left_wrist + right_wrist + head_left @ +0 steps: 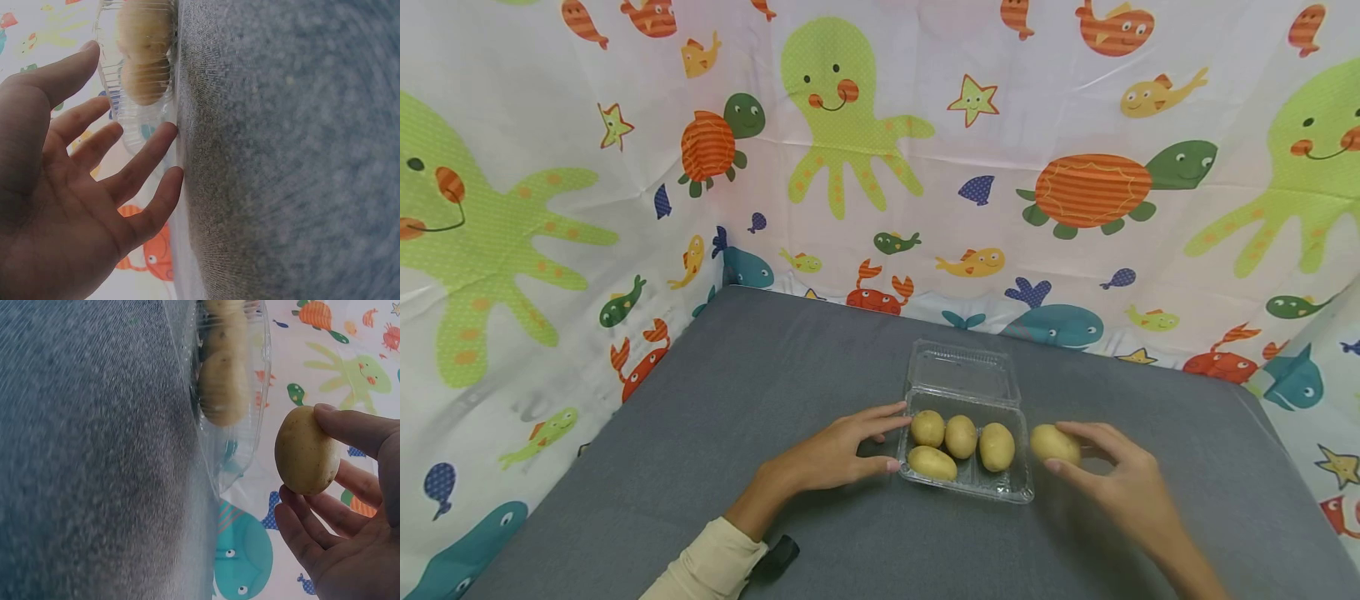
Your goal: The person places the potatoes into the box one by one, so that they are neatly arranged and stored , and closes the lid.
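A clear plastic clamshell container (966,485) lies with its lid (962,371) folded back. Inside it are several potatoes: three stand in a row and one potato (932,463) lies at the front left. My right hand (1123,475) pinches another potato (1055,445) between thumb and fingers, just off the container's right side; the right wrist view shows this potato (306,451) held up above the table. On the container's left side, my left hand (842,450) has its fingers spread, thumb and fingertips at the rim. In the left wrist view the left hand (87,181) holds nothing.
A grey cloth-covered table (760,367) bears the container. Behind and at the sides hangs a white curtain (940,167) printed with sea animals. A black strap (778,557) shows by the left sleeve (711,562).
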`<state>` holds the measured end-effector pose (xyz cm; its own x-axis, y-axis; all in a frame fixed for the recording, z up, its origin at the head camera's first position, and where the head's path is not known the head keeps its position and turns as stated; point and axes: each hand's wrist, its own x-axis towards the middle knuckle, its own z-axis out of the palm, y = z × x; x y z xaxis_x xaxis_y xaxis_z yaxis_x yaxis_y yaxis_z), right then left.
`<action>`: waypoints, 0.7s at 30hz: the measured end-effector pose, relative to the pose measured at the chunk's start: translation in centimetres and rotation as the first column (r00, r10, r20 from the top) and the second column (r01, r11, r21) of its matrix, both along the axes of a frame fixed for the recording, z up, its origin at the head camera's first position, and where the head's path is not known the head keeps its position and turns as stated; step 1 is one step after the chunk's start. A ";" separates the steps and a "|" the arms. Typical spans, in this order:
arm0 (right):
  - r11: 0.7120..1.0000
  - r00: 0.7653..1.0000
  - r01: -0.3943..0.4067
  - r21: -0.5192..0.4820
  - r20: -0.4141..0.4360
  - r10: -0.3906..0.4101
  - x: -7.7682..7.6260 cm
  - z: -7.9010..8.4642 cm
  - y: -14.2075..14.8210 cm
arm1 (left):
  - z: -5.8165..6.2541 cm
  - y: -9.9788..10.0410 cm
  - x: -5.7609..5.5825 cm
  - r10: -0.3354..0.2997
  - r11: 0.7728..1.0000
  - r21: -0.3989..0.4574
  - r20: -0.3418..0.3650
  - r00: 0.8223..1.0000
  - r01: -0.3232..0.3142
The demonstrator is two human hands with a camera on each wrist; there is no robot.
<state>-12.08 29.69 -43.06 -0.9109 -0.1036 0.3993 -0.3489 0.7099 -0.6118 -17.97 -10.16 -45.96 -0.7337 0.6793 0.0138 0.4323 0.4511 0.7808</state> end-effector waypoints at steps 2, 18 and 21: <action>1.000 1.000 -0.002 0.001 -0.003 0.002 -0.1 -0.1 -0.2 | 0.0 0.0 0.0 0.000 1.000 0.000 0.003 1.000 0.000; 0.996 0.993 -0.082 -0.022 -0.082 0.080 -0.5 -0.1 -2.0 | 0.0 0.0 0.0 0.001 1.000 -0.004 -0.001 1.000 -0.001; 0.996 0.992 -0.089 -0.025 -0.087 0.087 -0.6 0.0 -2.3 | 0.0 -0.1 -0.1 0.001 1.000 -0.009 -0.005 1.000 -0.001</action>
